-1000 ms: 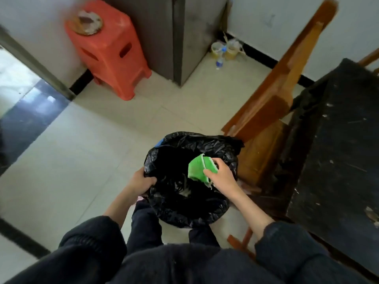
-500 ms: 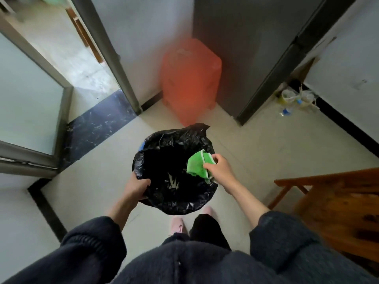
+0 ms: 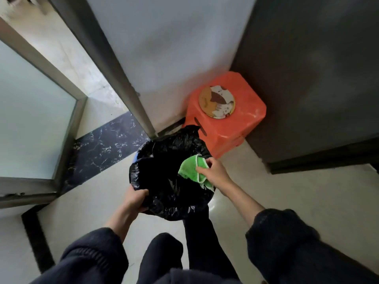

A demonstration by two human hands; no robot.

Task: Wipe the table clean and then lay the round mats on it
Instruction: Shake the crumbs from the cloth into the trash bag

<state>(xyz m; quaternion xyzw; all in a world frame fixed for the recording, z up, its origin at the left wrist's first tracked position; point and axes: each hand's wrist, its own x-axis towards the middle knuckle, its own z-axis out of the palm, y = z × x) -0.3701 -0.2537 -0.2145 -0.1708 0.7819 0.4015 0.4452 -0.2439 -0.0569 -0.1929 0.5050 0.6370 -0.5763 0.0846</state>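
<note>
The left hand [image 3: 134, 198] grips the near-left rim of a bin lined with a black bag [image 3: 166, 177]; the thumb lies over the rim on the inside and the remaining fingers are curled under the plastic. A sliver of the blue bin [image 3: 135, 158] shows at the far-left edge of the liner.

The right hand [image 3: 215, 172] holds a green cloth [image 3: 189, 168]. The grip is a pinch: thumb and fingers are closed on the cloth's right-hand part, and the bunched fabric extends to the left of the hand and hangs over the mouth of the bag, at its right rim. A pale hem runs along the cloth's folded edge. Whether the cloth touches the liner cannot be told.

The round mat [image 3: 216, 102], printed with a brown, white and tan pattern, lies flat on top of an orange plastic stool [image 3: 246, 121]. The stool stands on the floor in the corner just beyond the bin, against a pale wall and beside a dark grey cabinet [image 3: 317, 78]. The mat is ahead of the right hand and slightly to its right, apart from both hands; neither hand touches it.

Both forearms are bare below dark sleeves [image 3: 283, 238]. Dark trouser legs [image 3: 203, 242] show beneath the bin. The floor [image 3: 297, 193] is pale tile with a dark marbled strip [image 3: 102, 144] at a metal-framed doorway on the left.
</note>
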